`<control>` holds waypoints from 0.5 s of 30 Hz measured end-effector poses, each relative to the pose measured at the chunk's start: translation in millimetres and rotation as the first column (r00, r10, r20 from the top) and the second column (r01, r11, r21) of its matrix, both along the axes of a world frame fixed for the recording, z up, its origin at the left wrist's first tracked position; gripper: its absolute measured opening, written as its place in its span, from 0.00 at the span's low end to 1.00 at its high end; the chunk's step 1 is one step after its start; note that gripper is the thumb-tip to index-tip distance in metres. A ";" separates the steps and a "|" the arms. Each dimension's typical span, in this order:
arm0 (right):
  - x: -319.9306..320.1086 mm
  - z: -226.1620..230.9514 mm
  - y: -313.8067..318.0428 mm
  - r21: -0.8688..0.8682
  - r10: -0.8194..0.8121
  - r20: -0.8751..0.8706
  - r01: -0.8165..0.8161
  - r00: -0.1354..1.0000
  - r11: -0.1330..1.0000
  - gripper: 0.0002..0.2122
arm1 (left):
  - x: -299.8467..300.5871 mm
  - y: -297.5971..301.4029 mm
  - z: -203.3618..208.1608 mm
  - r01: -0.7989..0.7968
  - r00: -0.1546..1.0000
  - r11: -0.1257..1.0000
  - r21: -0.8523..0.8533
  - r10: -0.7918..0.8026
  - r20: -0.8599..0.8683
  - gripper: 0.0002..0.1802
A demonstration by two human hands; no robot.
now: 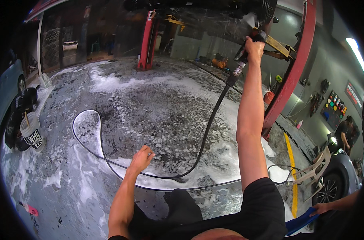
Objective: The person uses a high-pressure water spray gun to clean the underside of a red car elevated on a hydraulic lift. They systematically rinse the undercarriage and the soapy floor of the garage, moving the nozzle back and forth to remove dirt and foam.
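My right hand (254, 50) is stretched up and forward, closed round a black spray gun (240, 56). White mist (250, 20) leaves the gun's front end, against the dark underside of a raised vehicle (214, 12). From a metal coupling below the gun, a black hose (208, 134) drops to the floor and loops to the left. Low in the middle, my left hand (141, 159) hangs above the hose with its fingers curled in. Nothing shows in it, and it appears apart from the hose.
White foam (144, 82) covers much of the wet floor. Red lift posts (149, 40) stand ahead and at right. A bucket (31, 132) and pink bottle (30, 209) are left. At right are a beige chair (316, 168), a car wheel (328, 188) and another person's hand (321, 209) holding blue cloth.
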State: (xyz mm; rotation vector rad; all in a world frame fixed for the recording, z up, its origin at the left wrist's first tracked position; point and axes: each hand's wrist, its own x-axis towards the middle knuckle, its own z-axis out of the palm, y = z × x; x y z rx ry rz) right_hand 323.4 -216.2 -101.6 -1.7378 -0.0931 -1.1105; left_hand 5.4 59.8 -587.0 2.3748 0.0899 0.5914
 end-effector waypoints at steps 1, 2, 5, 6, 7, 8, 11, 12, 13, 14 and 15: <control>7.8 6.9 -2.3 -0.004 -0.138 0.076 0.139 0.988 0.990 0.28 | 3.9 -2.9 -2.2 0.010 1.000 1.000 0.004 -0.010 0.008 0.09; 14.4 13.4 -7.9 -0.014 -0.148 0.089 0.150 0.985 0.989 0.29 | 8.6 -6.7 -4.8 0.022 1.000 1.000 0.007 -0.022 0.017 0.09; 6.0 29.4 -0.5 -0.041 -0.152 0.113 0.158 0.982 0.987 0.31 | 6.7 -8.2 -5.0 0.013 1.000 1.000 0.014 -0.013 0.006 0.10; 0.9 32.1 3.0 -0.060 -0.157 0.115 0.164 0.981 0.985 0.31 | 5.2 -7.0 -4.6 0.008 1.000 1.000 0.015 -0.007 -0.003 0.10; -4.4 35.7 6.0 -0.078 -0.162 0.118 0.172 0.980 0.982 0.31 | 5.1 -5.2 -5.7 0.008 1.000 1.000 0.020 -0.008 0.002 0.10; -9.9 40.4 8.7 -0.098 -0.160 0.081 0.168 0.984 0.981 0.31 | 6.0 -3.5 -7.1 0.010 1.000 1.000 0.024 -0.010 0.007 0.10; -19.8 43.2 8.2 -0.130 -0.185 0.098 0.197 0.978 0.972 0.32 | 6.0 -4.3 -5.9 0.025 1.000 0.999 0.028 -0.025 0.005 0.10; -20.5 42.9 6.2 -0.118 -0.194 0.099 0.205 0.976 0.971 0.30 | 6.1 -4.8 -4.5 0.031 1.000 0.999 0.030 -0.031 0.002 0.10; -21.3 42.7 4.0 -0.107 -0.203 0.101 0.214 0.974 0.971 0.29 | 6.5 -5.3 -4.1 0.035 0.999 0.999 0.026 -0.035 -0.001 0.10; -22.2 42.4 1.0 -0.096 -0.212 0.102 0.222 0.972 0.970 0.27 | 6.8 -6.0 -3.7 0.039 0.999 0.999 0.023 -0.039 -0.003 0.10; -23.6 40.0 -0.8 -0.103 -0.137 0.065 0.143 0.988 0.984 0.24 | 4.7 -4.7 -4.3 0.037 0.999 0.999 0.021 -0.037 -0.009 0.10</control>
